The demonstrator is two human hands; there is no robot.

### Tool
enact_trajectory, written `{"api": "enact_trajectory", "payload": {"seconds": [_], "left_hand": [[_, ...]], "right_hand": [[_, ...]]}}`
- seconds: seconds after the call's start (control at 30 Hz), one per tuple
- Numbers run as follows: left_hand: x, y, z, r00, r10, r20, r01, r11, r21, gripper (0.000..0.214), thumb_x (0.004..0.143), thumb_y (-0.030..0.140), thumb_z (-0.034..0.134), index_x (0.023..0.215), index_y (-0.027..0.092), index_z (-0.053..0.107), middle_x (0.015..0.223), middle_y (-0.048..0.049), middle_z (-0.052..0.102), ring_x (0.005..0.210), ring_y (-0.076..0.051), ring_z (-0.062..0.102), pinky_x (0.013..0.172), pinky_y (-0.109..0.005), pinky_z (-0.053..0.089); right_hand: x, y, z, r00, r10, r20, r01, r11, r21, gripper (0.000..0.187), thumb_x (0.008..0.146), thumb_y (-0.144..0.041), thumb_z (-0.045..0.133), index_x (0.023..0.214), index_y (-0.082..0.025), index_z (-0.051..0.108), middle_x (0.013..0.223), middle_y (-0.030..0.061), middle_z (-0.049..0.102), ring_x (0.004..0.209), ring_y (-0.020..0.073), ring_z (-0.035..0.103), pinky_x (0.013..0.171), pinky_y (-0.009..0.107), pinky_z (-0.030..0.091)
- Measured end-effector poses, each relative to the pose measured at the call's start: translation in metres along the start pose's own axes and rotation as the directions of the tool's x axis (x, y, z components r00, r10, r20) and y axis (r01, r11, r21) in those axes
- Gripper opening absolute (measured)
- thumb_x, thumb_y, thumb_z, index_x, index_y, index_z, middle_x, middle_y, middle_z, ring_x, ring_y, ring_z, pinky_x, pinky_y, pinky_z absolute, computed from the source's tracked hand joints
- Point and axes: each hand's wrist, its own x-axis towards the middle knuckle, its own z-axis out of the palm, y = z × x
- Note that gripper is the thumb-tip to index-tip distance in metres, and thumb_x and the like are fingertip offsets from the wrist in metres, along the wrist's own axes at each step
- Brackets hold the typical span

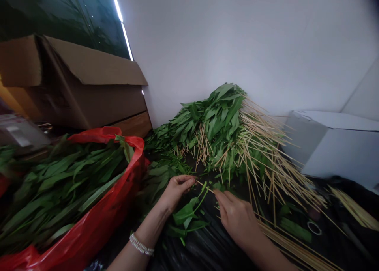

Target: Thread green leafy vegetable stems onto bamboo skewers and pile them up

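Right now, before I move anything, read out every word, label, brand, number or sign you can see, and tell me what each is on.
No readable text anywhere in view.
Brown cardboard box with open flaps: faint marks on its shadowed side, too blurred to read.
Pale, blurred object at the far left: white patch, nothing legible.
Red plastic bag: no lettering visible.
White box on the right: no lettering visible.

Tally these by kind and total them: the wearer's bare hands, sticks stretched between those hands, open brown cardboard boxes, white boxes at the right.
Hands: 2 (left hand, right hand)
Stick between them: 1
Open brown cardboard box: 1
White box: 1
Total: 5
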Motion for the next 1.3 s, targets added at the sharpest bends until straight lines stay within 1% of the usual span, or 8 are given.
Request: {"api": "enact_trajectory", "payload": {"seconds": [0.37, 0.6, 0.83, 0.93, 1.03, 1.17, 1.23, 1.3], "left_hand": [[0.0, -0.001, 0.001, 0.998, -0.044, 0.035, 0.047, 0.994, -0.096, 0.027, 0.06, 0.035, 0.082, 0.075, 0.015, 0.071, 0.068, 0.0, 0.066, 0.049, -0.003, 0.042, 0.047, -0.016, 0.03], [-0.002, 0.0, 0.003, 0.996, -0.08, 0.041, 0.082, 0.995, -0.054, 0.029, 0.058, 0.036, 0.082, 0.074, 0.014, 0.072, 0.071, -0.0016, 0.067, 0.051, -0.005, 0.045, 0.051, -0.018, 0.033], [-0.004, -0.006, 0.011, 0.979, -0.05, 0.198, 0.032, 0.995, 0.093, 0.028, 0.061, 0.039, 0.079, 0.072, 0.013, 0.072, 0.06, 0.0014, 0.06, 0.052, -0.007, 0.043, 0.052, -0.019, 0.033], [-0.003, -0.003, 0.01, 0.986, -0.028, 0.163, 0.016, 0.997, 0.07, 0.032, 0.064, 0.04, 0.077, 0.082, 0.015, 0.073, 0.071, -0.0016, 0.066, 0.054, -0.008, 0.045, 0.053, -0.02, 0.033], [-0.001, 0.008, 0.003, 0.997, 0.05, 0.062, -0.054, 0.997, 0.058, 0.04, 0.068, 0.044, 0.073, 0.097, 0.015, 0.07, 0.082, -0.0048, 0.068, 0.054, -0.008, 0.044, 0.051, -0.02, 0.03], [-0.015, 0.034, -0.005, 0.974, 0.214, -0.072, -0.198, 0.963, 0.183, 0.034, 0.073, 0.047, 0.068, 0.084, 0.015, 0.07, 0.067, -0.0011, 0.061, 0.053, -0.009, 0.043, 0.05, -0.02, 0.03], [-0.032, 0.043, -0.001, 0.962, 0.27, 0.039, -0.268, 0.902, 0.338, 0.028, 0.074, 0.044, 0.067, 0.075, 0.016, 0.069, 0.067, -0.0016, 0.061, 0.06, -0.012, 0.05, 0.057, -0.022, 0.037], [-0.05, 0.044, 0.009, 0.923, 0.245, 0.296, -0.373, 0.759, 0.533, 0.023, 0.076, 0.041, 0.066, 0.072, 0.019, 0.07, 0.07, -0.0035, 0.063, 0.067, -0.016, 0.056, 0.064, -0.025, 0.041]], "right_hand": [[0.0, -0.002, 0.0, 1.0, -0.002, -0.008, 0.002, 1.0, 0.003, 0.032, 0.089, -0.011, 0.038, 0.111, -0.018, 0.06, 0.083, 0.004, 0.066, 0.069, 0.0149, 0.064, 0.061, 0.023, 0.045], [-0.002, -0.002, 0.002, 1.0, -0.006, -0.017, 0.006, 1.0, 0.022, 0.033, 0.089, -0.011, 0.036, 0.112, -0.017, 0.06, 0.084, 0.005, 0.066, 0.068, 0.0144, 0.064, 0.061, 0.023, 0.045], [-0.001, -0.005, 0.003, 1.0, 0.003, 0.027, -0.003, 1.0, 0.003, 0.033, 0.088, -0.01, 0.039, 0.113, -0.018, 0.059, 0.083, 0.0037, 0.065, 0.067, 0.014, 0.063, 0.059, 0.023, 0.043], [0.0, -0.002, 0.004, 1.0, 0.017, 0.015, -0.017, 1.0, 0.0, 0.032, 0.089, -0.011, 0.038, 0.112, -0.018, 0.059, 0.083, 0.003, 0.065, 0.069, 0.0142, 0.064, 0.06, 0.023, 0.043], [0.002, 0.004, 0.003, 0.997, 0.073, 0.006, -0.073, 0.997, -0.038, 0.029, 0.09, -0.012, 0.039, 0.111, -0.019, 0.058, 0.083, 0.0019, 0.065, 0.069, 0.0151, 0.064, 0.058, 0.025, 0.042], [0.003, 0.009, 0.002, 0.989, 0.143, 0.027, -0.138, 0.981, -0.137, 0.027, 0.089, -0.011, 0.041, 0.107, -0.021, 0.058, 0.084, 0.0004, 0.065, 0.063, 0.0143, 0.063, 0.052, 0.025, 0.039], [0.003, 0.01, 0.002, 0.988, 0.149, 0.048, -0.139, 0.977, -0.164, 0.026, 0.088, -0.01, 0.042, 0.106, -0.021, 0.058, 0.083, -0.0001, 0.065, 0.062, 0.0139, 0.063, 0.051, 0.025, 0.038], [0.004, 0.009, 0.001, 0.986, 0.152, 0.068, -0.137, 0.973, -0.185, 0.026, 0.087, -0.009, 0.043, 0.105, -0.021, 0.058, 0.081, 0.0, 0.065, 0.062, 0.0142, 0.064, 0.051, 0.025, 0.038]]}}
